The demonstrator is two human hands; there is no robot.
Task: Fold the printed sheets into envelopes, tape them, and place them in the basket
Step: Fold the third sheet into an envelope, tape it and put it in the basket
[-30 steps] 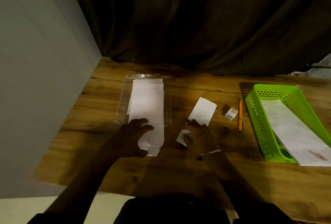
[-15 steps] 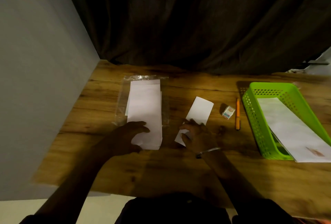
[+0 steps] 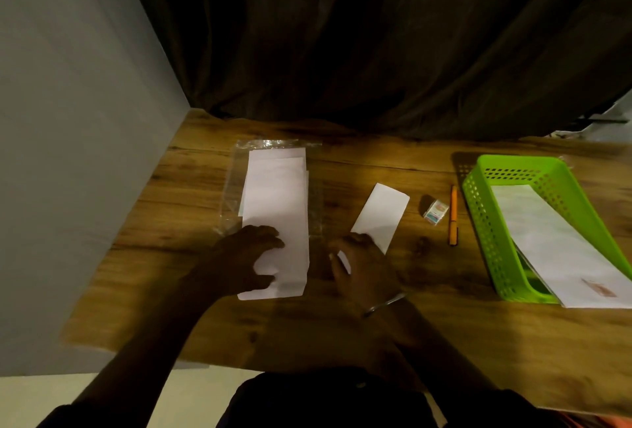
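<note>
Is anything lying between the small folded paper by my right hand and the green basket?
Yes: a small box and an orange pen lie on the table between the folded paper and the basket.

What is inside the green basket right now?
A white envelope lies along the green basket, its near end sticking out past the near rim, with a reddish mark there. Whatever is beneath it, if anything, is covered.

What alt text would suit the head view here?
A person's left hand rests on a stack of white sheets on a wooden table while the right hand holds the near end of a small folded paper. To the right lie a small box, an orange pen and a green basket holding an envelope.
</note>
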